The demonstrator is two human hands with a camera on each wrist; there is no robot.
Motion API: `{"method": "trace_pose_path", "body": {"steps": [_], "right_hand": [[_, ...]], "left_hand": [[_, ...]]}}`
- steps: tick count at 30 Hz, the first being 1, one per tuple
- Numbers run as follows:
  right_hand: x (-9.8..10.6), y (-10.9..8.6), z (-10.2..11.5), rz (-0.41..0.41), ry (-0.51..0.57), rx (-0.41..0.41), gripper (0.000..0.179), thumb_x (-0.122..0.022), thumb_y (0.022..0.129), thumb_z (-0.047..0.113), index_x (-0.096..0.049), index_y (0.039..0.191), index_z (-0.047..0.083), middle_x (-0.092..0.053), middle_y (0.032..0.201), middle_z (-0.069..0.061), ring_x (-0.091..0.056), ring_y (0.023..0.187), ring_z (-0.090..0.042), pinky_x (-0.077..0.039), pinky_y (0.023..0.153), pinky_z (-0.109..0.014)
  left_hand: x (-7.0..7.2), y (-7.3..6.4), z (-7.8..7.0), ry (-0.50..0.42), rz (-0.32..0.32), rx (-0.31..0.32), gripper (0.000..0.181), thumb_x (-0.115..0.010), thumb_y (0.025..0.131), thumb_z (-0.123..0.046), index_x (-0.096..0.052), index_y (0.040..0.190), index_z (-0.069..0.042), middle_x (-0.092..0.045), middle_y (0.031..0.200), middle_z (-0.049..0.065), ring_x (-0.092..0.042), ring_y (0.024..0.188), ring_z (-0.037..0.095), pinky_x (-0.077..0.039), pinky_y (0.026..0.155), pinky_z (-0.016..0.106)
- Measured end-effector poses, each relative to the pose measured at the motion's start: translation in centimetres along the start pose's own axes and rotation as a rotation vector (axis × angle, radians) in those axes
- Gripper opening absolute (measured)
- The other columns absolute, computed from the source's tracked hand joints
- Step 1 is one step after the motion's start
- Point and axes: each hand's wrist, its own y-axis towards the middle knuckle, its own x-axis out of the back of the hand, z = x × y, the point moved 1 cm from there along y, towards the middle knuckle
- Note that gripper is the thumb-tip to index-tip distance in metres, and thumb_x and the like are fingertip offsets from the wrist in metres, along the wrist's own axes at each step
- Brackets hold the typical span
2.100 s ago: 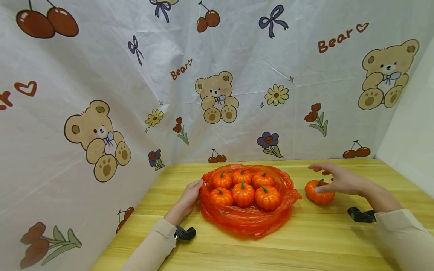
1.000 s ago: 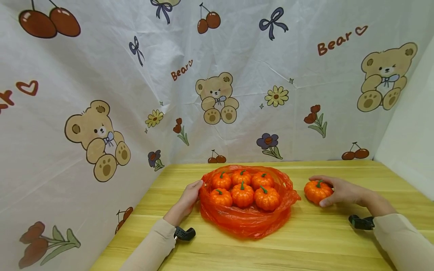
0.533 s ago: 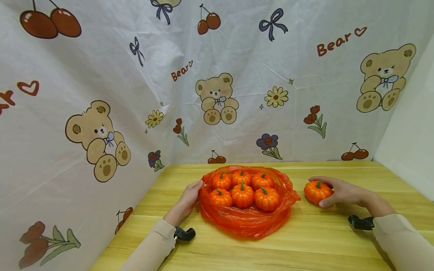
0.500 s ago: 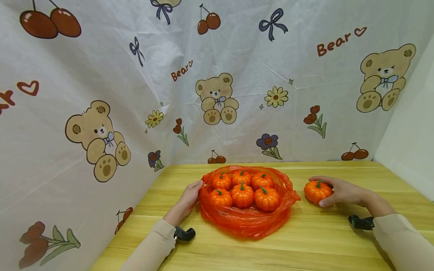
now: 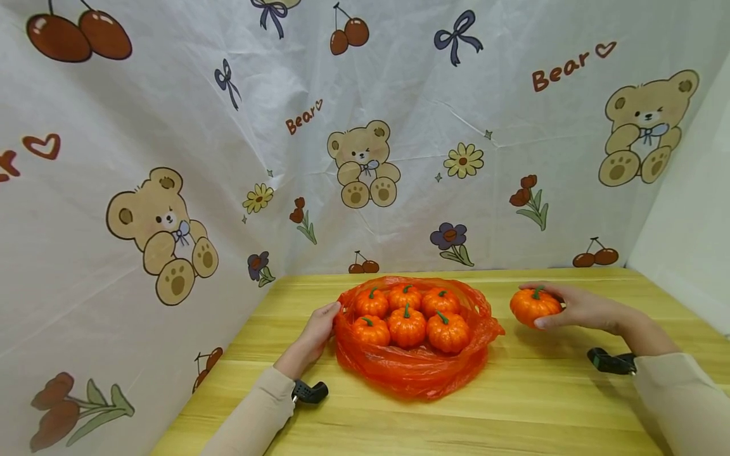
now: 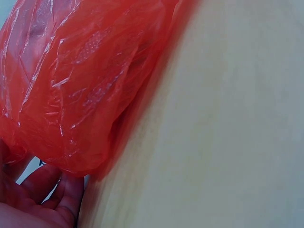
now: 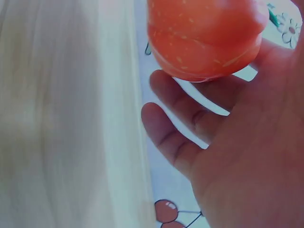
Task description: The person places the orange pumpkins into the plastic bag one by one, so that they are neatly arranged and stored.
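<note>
In the head view a red plastic bag (image 5: 410,377) stands on the table with its mouth spread wide. Several small orange pumpkins with green stems, one of them a front pumpkin (image 5: 407,327), sit inside it in two rows. My left hand (image 5: 312,332) grips the bag's left rim; in the left wrist view its fingers (image 6: 71,194) curl beneath the red film. To the right of the bag, my right hand (image 5: 587,310) holds another pumpkin (image 5: 533,308) between thumb and fingers, slightly above the table. The right wrist view shows this pumpkin's underside off the wood, with two fingers extended below it.
The wooden table (image 5: 365,430) runs back to a white sheet (image 5: 410,82) printed with bears, cherries and flowers. This sheet also covers the left side. A plain white wall (image 5: 696,234) borders the right. Black wrist cameras (image 5: 310,392) hang beneath both forearms.
My right hand has come down onto the loose pumpkin, grasped it, and now raised it a little off the table. The left hand and the bag have stayed in place.
</note>
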Motion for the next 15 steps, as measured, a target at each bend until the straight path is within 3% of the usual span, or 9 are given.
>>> {"method": "trace_pose_path", "body": {"steps": [8, 15], "right_hand": [[0.1, 0.7, 2.1, 0.021, -0.008, -0.039, 0.074, -0.074, 0.095, 0.029, -0.038, 0.157, 0.01, -0.059, 0.135, -0.016, -0.058, 0.107, -0.018, -0.053, 0.082, -0.026], [-0.2, 1.5, 4.3, 0.057, 0.036, -0.032, 0.076, -0.075, 0.094, 0.028, -0.037, 0.157, 0.01, -0.058, 0.134, -0.017, -0.06, 0.105, -0.017, -0.056, 0.083, -0.026]], "left_hand": [[0.0, 0.1, 0.0, 0.001, 0.003, 0.004, 0.05, -0.044, 0.111, -0.038, -0.057, 0.147, -0.006, -0.056, 0.15, 0.015, -0.059, 0.125, 0.02, -0.047, 0.113, 0.043], [0.0, -0.1, -0.1, 0.006, 0.01, 0.004, 0.051, -0.042, 0.112, -0.037, -0.054, 0.15, -0.005, -0.051, 0.155, 0.017, -0.051, 0.139, 0.028, -0.041, 0.119, 0.049]]}}
